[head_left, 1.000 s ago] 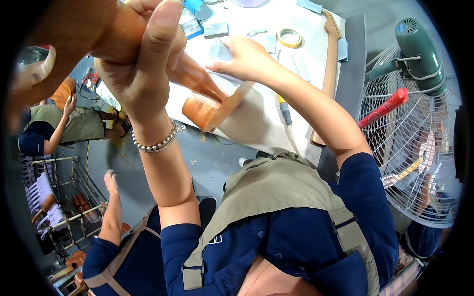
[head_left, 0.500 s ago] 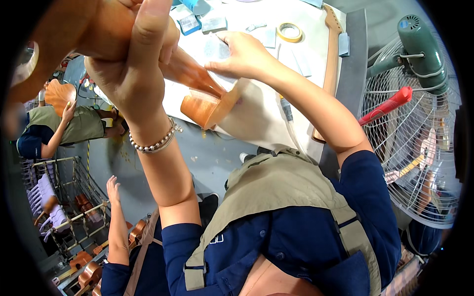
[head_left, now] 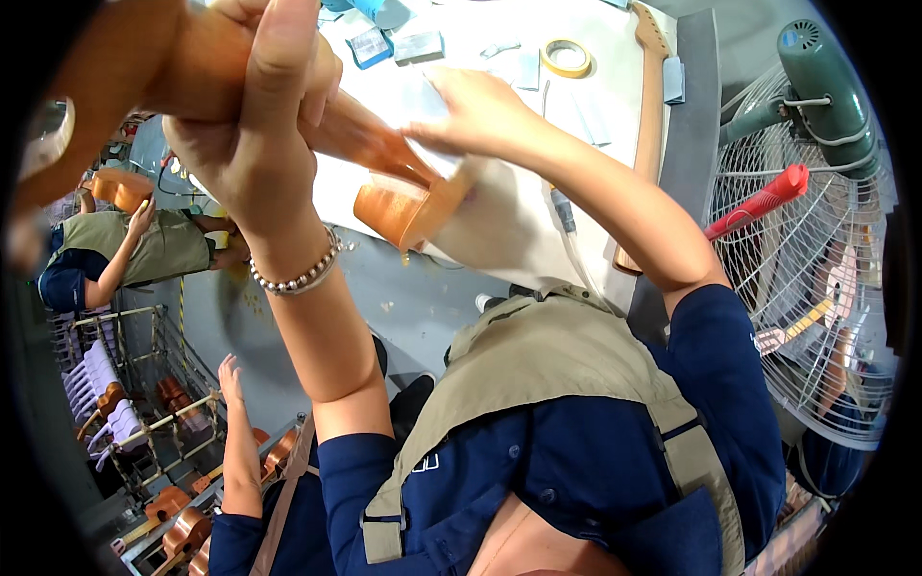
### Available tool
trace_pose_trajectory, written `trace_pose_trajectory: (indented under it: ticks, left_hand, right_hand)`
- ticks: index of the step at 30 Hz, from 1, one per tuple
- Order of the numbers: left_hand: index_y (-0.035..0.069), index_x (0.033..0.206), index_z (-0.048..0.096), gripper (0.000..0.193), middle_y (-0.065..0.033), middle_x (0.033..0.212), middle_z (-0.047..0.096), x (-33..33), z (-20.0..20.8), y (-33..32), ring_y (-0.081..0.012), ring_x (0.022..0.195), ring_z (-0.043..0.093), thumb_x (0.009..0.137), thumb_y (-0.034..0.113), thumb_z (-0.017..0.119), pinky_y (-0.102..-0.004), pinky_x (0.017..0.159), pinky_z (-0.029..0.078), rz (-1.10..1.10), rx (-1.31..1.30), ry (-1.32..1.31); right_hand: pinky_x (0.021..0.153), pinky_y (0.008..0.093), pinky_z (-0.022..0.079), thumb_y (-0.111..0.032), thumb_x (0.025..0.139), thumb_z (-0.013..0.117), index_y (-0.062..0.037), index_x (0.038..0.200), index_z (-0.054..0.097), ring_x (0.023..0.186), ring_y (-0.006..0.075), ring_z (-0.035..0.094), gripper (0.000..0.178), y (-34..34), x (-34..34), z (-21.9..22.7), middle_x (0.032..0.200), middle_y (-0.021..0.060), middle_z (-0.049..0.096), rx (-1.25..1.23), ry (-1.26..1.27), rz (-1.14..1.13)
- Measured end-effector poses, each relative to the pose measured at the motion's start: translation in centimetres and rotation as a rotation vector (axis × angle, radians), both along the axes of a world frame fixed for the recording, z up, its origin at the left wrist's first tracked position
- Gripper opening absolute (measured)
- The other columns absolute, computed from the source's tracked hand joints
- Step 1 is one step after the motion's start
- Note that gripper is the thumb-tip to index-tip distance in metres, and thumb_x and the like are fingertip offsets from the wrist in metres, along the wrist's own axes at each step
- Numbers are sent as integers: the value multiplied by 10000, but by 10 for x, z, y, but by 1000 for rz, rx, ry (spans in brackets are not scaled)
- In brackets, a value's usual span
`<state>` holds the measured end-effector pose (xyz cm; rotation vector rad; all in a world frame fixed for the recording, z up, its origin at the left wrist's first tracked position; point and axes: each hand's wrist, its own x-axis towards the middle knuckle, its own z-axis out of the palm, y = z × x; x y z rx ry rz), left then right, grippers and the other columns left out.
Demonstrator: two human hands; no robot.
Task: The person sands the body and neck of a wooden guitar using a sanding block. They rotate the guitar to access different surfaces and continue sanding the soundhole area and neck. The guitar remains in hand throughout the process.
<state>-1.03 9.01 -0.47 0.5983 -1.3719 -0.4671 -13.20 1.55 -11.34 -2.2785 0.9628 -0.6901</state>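
My left hand (head_left: 254,115), with a beaded bracelet at its wrist, is wrapped round a brown wooden instrument neck (head_left: 351,134). The neck slants from the upper left, large and blurred close to me, down to a wider, block-like end (head_left: 389,209) over the table. My right hand (head_left: 471,110) is at the neck's far side near that end, smeared by motion. Between its thumb and fingers is a pale grey sheet of sandpaper (head_left: 420,96), partly hidden and blurred. Whether the sheet touches the wood, I cannot tell.
On the white table (head_left: 490,216) are a yellow tape roll (head_left: 565,58), sanding blocks (head_left: 418,46), paper pieces and another pale neck (head_left: 650,106). A caged fan (head_left: 816,240) stands at the right. Co-workers (head_left: 125,250) and racks (head_left: 144,384) of instruments are at the left.
My right hand has shifted slightly and is more blurred, still beside the neck. My left hand keeps its grip. The co-worker at the left has turned the instrument body they hold.
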Motion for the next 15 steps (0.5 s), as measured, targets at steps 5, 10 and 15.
trace_pose_trajectory:
  ticks: [5,10,15]
  left_hand:
    - [-50,922,573,121,10,581,430,-1,-1,1,-61,457,376,853,50,572,-234,479,346,-29,-12,-5]
    - [-51,918,567,111,11,579,430,3,-1,3,-64,461,376,857,41,556,-233,469,342,-4,3,-12]
    - [-64,868,538,79,-25,520,473,2,-2,-1,-72,382,407,859,9,567,-182,391,313,-65,-35,-5]
  right_hand:
    - [769,382,475,-367,700,712,11,985,597,856,311,628,488,-23,-8,8,910,189,644,190,-76,-80]
    - [768,395,474,-355,723,685,11,983,580,864,336,614,461,6,3,0,890,192,636,-27,-21,-45]
    - [771,389,472,-359,735,681,17,984,563,886,337,610,466,-27,0,-1,915,195,620,-22,-52,-97]
